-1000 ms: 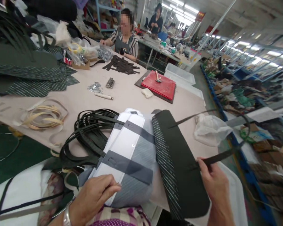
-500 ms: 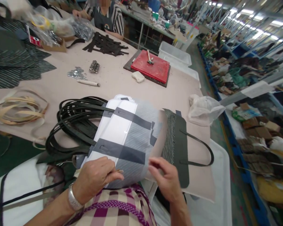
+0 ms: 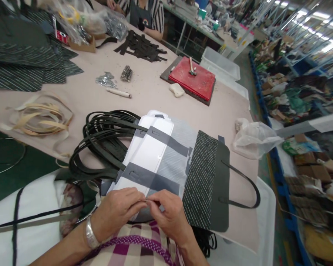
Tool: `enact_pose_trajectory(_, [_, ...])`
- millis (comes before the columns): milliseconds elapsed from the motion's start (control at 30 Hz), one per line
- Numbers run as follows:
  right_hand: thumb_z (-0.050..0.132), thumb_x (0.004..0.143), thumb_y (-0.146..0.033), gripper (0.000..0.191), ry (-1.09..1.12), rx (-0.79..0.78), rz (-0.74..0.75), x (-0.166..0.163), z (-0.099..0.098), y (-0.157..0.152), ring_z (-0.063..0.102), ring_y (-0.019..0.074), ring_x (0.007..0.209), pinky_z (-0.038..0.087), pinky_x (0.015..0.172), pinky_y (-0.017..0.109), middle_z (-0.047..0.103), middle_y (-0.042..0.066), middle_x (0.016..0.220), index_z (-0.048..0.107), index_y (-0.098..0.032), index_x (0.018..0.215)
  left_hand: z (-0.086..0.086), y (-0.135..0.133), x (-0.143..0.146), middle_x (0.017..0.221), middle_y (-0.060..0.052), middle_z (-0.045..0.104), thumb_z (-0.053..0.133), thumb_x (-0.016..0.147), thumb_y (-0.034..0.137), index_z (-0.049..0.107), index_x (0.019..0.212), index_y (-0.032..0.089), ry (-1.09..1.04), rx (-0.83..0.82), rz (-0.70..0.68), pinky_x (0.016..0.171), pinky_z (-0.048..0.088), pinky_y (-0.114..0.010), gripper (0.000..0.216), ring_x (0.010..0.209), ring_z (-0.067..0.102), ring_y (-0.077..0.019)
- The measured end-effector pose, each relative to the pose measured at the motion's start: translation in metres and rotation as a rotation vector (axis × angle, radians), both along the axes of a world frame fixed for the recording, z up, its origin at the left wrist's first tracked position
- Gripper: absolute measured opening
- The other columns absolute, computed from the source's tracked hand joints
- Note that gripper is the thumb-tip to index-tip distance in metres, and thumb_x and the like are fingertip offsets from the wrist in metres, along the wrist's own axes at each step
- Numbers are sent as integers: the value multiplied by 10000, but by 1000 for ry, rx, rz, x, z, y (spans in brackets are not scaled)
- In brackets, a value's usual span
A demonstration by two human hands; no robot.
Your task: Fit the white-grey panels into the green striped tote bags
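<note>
My left hand [image 3: 124, 207] is closed in a pinch, with a thin tan strip [image 3: 146, 200] barely showing at its fingertips. My right hand [image 3: 168, 212] meets it there, thumb and forefinger pinched on the same small end. Both hands are over the near edge of a stack of bag panels [image 3: 140, 159], white and grey with dark grey tabs. Black strap handles [image 3: 100, 136] loop out from the stack's left side. At its right lies a dark striped bag panel [image 3: 201, 177] with one handle.
A coil of tan strip [image 3: 44, 118] lies at the left. Farther back are a red board [image 3: 194, 77] with a hammer [image 3: 192, 68], metal pieces [image 3: 107, 79] and black strips [image 3: 141, 46]. A plastic bag [image 3: 255, 138] is at the right. A co-worker [image 3: 145, 16] sits across the table.
My right hand has moved left from the panel's edge and closed against my left fingertips. The view has shifted, so the table things appear farther right.
</note>
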State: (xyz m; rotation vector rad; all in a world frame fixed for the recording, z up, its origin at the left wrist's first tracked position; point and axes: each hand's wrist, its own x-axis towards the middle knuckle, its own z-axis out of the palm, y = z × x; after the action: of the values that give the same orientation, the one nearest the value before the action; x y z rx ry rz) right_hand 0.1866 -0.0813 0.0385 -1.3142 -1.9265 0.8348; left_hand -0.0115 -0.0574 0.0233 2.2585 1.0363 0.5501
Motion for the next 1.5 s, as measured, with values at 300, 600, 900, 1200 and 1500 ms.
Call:
enact_pose_trajectory(300, [560, 844, -210, 143, 96, -31, -350, -25, -33, 39, 601, 140, 603, 488, 609, 256, 664, 12, 672, 675, -200, 760, 5, 14, 0, 625, 37, 610, 500, 970, 252, 610, 721, 201, -235, -165, 221, 560, 398, -207, 278, 572, 577, -92])
enact_pose_trajectory(600, [652, 768, -415, 293, 409, -511, -579, 6, -73, 109, 573, 131, 525, 507, 526, 253, 638, 4, 598, 720, -132, 807, -25, 25, -26, 746, 49, 692, 525, 955, 367, 662, 788, 226, -174, -426, 310, 631, 462, -183, 258, 682, 652, -106])
enact_pose_trajectory(900, [652, 750, -383, 250, 310, -570, -579, 5, -95, 116, 548, 125, 531, 439, 490, 223, 599, -21, 559, 707, -141, 788, -51, 22, -41, 728, 45, 695, 506, 937, 402, 669, 761, 237, -104, -467, 353, 595, 477, -183, 291, 661, 659, -119])
enact_pose_trajectory(1200, [735, 681, -343, 306, 113, -621, -557, 17, -99, 131, 582, 138, 433, 432, 480, 231, 595, -73, 500, 612, -174, 905, -52, 26, -39, 722, 39, 692, 485, 943, 412, 657, 751, 239, -82, -429, 359, 610, 457, -204, 311, 661, 656, -129])
enact_pose_trajectory(1500, [633, 801, -443, 301, 53, -408, -598, 13, -69, 131, 547, 134, 518, 446, 545, 251, 556, -62, 563, 608, -171, 929, -43, 16, -43, 755, 31, 663, 500, 959, 387, 660, 757, 222, -166, -530, 299, 632, 450, -194, 306, 701, 629, -119])
